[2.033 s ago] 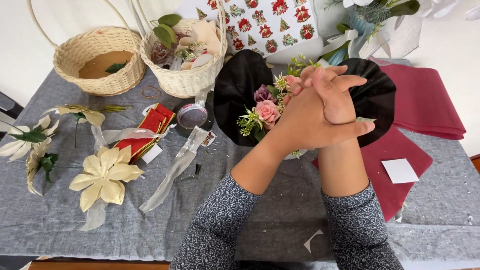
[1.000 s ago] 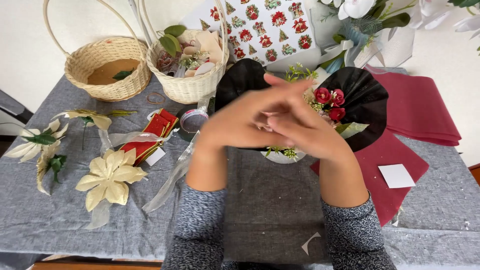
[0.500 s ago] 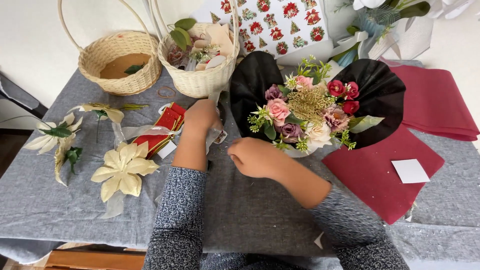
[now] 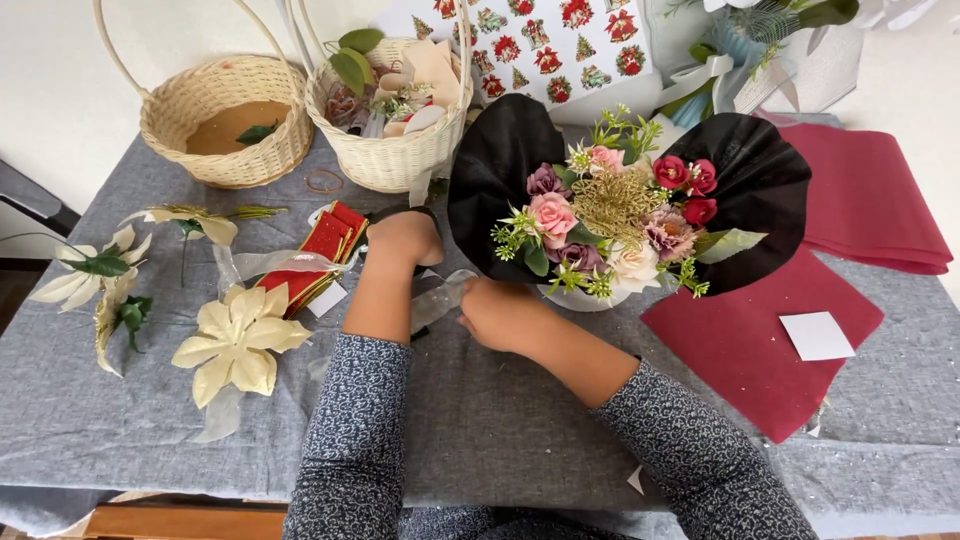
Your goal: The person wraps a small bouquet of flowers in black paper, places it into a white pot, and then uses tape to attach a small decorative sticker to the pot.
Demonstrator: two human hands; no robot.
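My left hand [image 4: 403, 240] rests knuckles-up on the grey tablecloth [image 4: 480, 420] beside a stack of red cards [image 4: 325, 250], closed over something dark that I cannot make out. My right hand [image 4: 497, 313] is closed on a sheer clear ribbon [image 4: 440, 298] just below a flower arrangement [image 4: 610, 220]. The arrangement has pink, red, purple and cream roses with a gold centre, backed by two black fan-shaped wraps [image 4: 495, 180], and sits in a pale pot.
Two wicker baskets stand at the back, one nearly bare [image 4: 225, 120], one [image 4: 395, 120] full of petals and leaves. Cream fabric flowers [image 4: 235, 340] lie at left. Dark red sheets [image 4: 760, 350] and a white card [image 4: 817, 335] lie at right. A patterned sheet [image 4: 540, 50] stands behind.
Both hands left the bouquet, where they were clasped over the flowers, and came down to the table; the left went to the red cards, the right took the clear ribbon.
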